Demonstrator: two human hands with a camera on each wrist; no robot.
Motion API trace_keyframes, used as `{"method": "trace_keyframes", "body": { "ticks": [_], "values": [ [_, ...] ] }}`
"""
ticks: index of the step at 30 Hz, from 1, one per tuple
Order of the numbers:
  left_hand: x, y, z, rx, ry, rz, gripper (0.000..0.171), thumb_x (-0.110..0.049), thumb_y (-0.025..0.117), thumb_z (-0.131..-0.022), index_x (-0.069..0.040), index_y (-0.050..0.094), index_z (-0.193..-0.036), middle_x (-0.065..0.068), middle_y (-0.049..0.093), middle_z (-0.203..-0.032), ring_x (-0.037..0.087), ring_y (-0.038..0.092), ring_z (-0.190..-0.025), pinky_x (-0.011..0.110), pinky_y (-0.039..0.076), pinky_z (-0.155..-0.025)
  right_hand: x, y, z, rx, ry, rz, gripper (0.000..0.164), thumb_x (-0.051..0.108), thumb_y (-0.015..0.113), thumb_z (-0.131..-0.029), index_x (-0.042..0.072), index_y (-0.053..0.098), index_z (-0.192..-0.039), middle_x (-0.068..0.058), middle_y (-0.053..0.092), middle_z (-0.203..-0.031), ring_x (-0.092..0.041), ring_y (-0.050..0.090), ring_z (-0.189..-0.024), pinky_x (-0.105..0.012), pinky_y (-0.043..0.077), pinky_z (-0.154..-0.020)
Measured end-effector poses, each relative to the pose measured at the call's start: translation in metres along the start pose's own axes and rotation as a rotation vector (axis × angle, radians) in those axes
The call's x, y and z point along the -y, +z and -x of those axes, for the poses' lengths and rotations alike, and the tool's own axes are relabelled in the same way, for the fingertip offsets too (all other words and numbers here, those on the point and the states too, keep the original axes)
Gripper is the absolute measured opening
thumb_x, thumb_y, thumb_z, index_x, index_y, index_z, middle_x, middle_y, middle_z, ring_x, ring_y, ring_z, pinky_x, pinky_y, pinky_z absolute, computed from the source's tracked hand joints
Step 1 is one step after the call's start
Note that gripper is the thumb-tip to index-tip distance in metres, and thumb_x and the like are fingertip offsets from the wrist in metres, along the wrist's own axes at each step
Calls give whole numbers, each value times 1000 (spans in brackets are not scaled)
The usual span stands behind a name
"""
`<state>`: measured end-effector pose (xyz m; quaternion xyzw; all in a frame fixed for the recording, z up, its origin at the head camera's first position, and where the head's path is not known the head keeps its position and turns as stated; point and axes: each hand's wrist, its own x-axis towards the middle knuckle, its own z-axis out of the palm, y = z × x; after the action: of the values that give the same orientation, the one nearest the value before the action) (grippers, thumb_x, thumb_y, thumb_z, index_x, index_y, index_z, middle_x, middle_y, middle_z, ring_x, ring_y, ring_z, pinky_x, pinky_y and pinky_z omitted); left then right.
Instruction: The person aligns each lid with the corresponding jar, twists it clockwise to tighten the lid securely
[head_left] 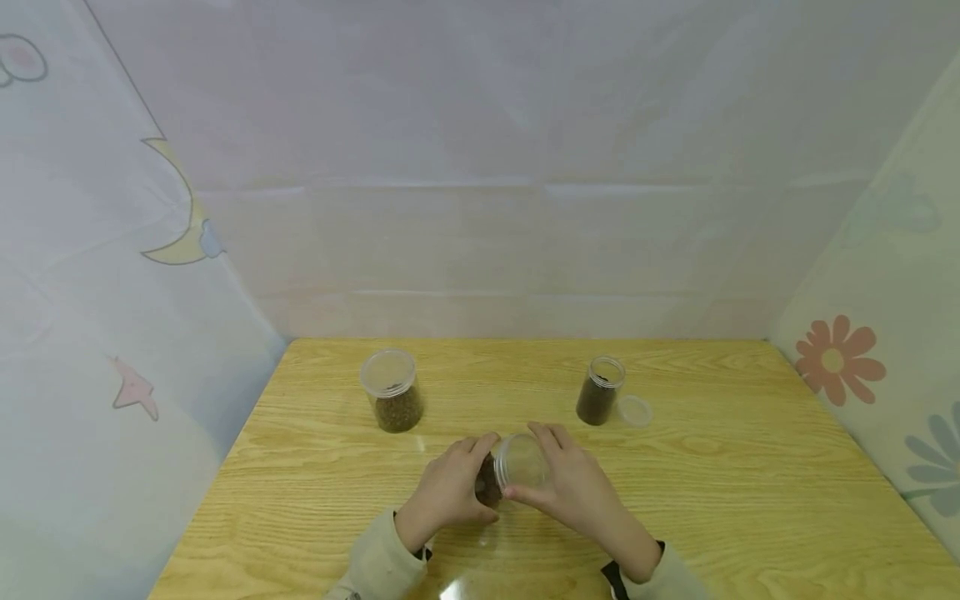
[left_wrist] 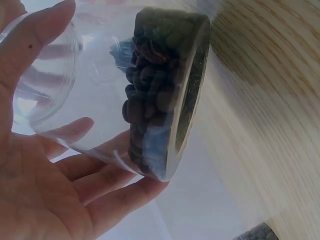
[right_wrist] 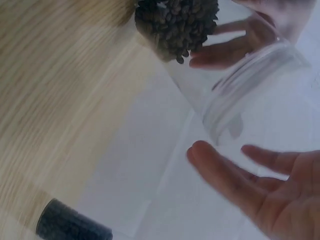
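Note:
A clear jar (left_wrist: 100, 95) of dark brown beans (left_wrist: 150, 95) is tilted, with its ridged top end towards my right hand and the beans lying at its base. Around its lower part my left hand (head_left: 453, 487) grips it, thumb on one side and fingers on the other. My right hand (head_left: 573, 487) is at the ridged top end (right_wrist: 250, 85). In the right wrist view its fingers (right_wrist: 225, 177) are extended, with the fingertips close to the rim. From the head, thumb and fingers lie on either side of that end.
Back left stands a wider clear jar (head_left: 397, 408) of brown grains. To the right is a slimmer jar (head_left: 597, 402) of dark grains, with a clear round lid (head_left: 636, 411) beside it on the wooden table (head_left: 712, 467). Printed cloth (head_left: 480, 167) hangs behind and on both sides.

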<state>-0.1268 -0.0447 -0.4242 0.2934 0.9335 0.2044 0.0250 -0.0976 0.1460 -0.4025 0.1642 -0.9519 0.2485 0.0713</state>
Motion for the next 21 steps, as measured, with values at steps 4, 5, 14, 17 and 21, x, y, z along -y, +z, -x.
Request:
{"method": "trace_keyframes", "body": {
  "ticks": [4, 5, 14, 17, 21],
  "values": [
    [0, 0, 0, 5, -1, 9, 95, -33, 89, -52, -12, 42, -131, 12, 55, -117, 28, 55, -102, 43, 51, -71, -7, -8, 1, 17, -118, -77, 84, 54, 69, -71, 4, 42, -133, -17, 44, -130, -36, 53, -106, -48, 48, -79],
    [1, 0, 0, 6, 0, 10, 94, -33, 89, -52, -11, 42, -131, 12, 55, -117, 28, 55, -102, 43, 51, -71, -10, -10, 1, 26, -155, -90, 83, 53, 69, -72, 6, 41, -134, -16, 42, -132, -36, 50, -109, -49, 47, -80],
    [1, -1, 0, 5, 8, 9, 95, -33, 89, -52, -10, 42, -132, 13, 55, -118, 29, 55, -103, 42, 51, -73, -20, -17, 1, 84, -361, -97, 79, 44, 72, -73, 14, 39, -138, -15, 39, -137, -36, 41, -120, -51, 43, -86],
    [1, 0, 0, 6, 7, 7, 95, -33, 89, -52, -10, 42, -132, 13, 55, -118, 29, 55, -103, 42, 51, -73, -20, -18, 1, 99, -356, -96, 77, 44, 71, -74, 12, 41, -137, -14, 41, -135, -35, 42, -119, -51, 43, -87],
    [1, 0, 0, 5, 8, 8, 95, -33, 89, -53, -10, 42, -132, 13, 55, -118, 29, 55, -103, 42, 51, -74, -19, -18, 0, 107, -327, -96, 76, 47, 69, -74, 10, 42, -135, -15, 45, -132, -36, 44, -117, -50, 43, -87]
  ]
}}
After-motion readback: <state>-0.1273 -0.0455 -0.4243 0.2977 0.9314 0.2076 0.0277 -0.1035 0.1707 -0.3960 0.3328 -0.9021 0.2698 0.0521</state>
